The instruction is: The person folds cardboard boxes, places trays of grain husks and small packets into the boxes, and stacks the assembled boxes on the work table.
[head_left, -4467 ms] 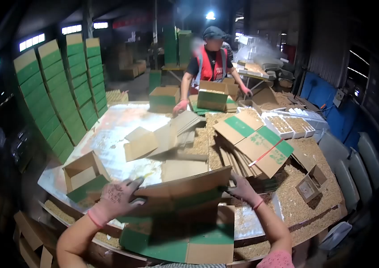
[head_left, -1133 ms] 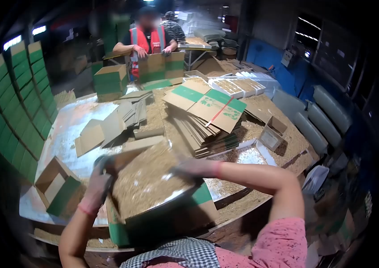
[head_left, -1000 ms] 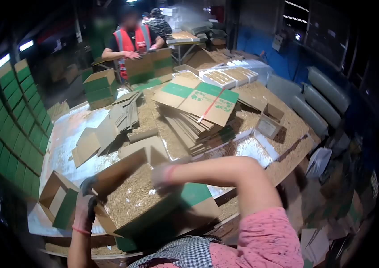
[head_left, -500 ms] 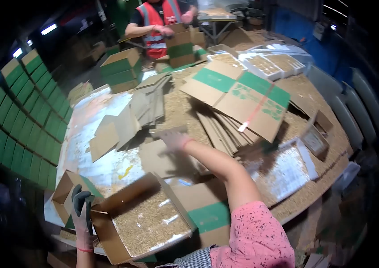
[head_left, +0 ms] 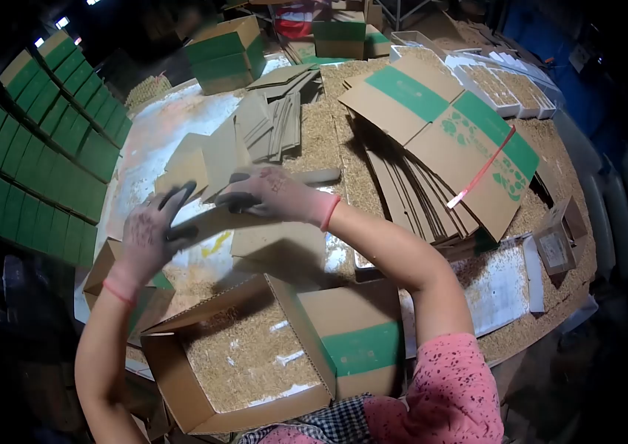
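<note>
My left hand (head_left: 149,233), in a glove with dark fingertips, has its thumb and fingers at the left end of a folded cardboard piece (head_left: 216,220). My right hand (head_left: 278,194), gloved too, grips the top of the same piece; part of it shows past the wrist. Below the hands a flat cardboard sheet (head_left: 280,248) lies on the table. Nearest my body stands an open cardboard box (head_left: 303,325), its bottom covered with brown grain-like bits and some white patches. Against its right side is a brown-and-green carton (head_left: 362,344).
Flattened cartons (head_left: 440,140) are piled at the right, with a red strap on top. Loose cardboard pieces (head_left: 269,122) lean behind my hands. Green-banded boxes (head_left: 55,140) are stacked at the left. White trays (head_left: 502,89) of brown bits sit at the back right. A person stands across the table.
My left hand has left the open box's side and come up to the cardboard piece. My right hand has raised that piece and shifted left. The view has tilted down.
</note>
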### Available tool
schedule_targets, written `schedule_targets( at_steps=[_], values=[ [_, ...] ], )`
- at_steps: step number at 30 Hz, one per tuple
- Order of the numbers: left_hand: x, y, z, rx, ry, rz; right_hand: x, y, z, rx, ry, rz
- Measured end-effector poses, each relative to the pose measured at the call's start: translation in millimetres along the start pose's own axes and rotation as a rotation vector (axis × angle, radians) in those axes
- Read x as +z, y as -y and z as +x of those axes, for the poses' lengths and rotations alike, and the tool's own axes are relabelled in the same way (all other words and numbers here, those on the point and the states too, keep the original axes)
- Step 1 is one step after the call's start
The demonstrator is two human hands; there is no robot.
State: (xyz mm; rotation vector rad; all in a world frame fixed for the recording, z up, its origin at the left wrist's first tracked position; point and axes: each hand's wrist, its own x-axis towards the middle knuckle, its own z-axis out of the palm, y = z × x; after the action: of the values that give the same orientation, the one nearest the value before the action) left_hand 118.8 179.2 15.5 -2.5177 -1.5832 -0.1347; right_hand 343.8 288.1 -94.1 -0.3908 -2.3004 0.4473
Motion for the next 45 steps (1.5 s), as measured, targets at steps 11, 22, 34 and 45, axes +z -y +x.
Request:
schedule_targets(
  at_steps=[11,22,34,45],
  values=[
    [-51,-66,-157,0.25,-0.012,0.095,107,-1,-140,0.108,0.903,-0.189],
    [-30,-90,-210,0.391,0.879,-0.134,16,0,-140,0.664,0.256,0.136],
    [-25,-106,-169,-0.211,0.577,-0.301,-76,160,-73,0.154,-0.433,-0.359],
    [82,-42,-360,-0.867,-0.334,-2.079,-39,205,-81,-0.016,0.063,-0.034]
  ],
)
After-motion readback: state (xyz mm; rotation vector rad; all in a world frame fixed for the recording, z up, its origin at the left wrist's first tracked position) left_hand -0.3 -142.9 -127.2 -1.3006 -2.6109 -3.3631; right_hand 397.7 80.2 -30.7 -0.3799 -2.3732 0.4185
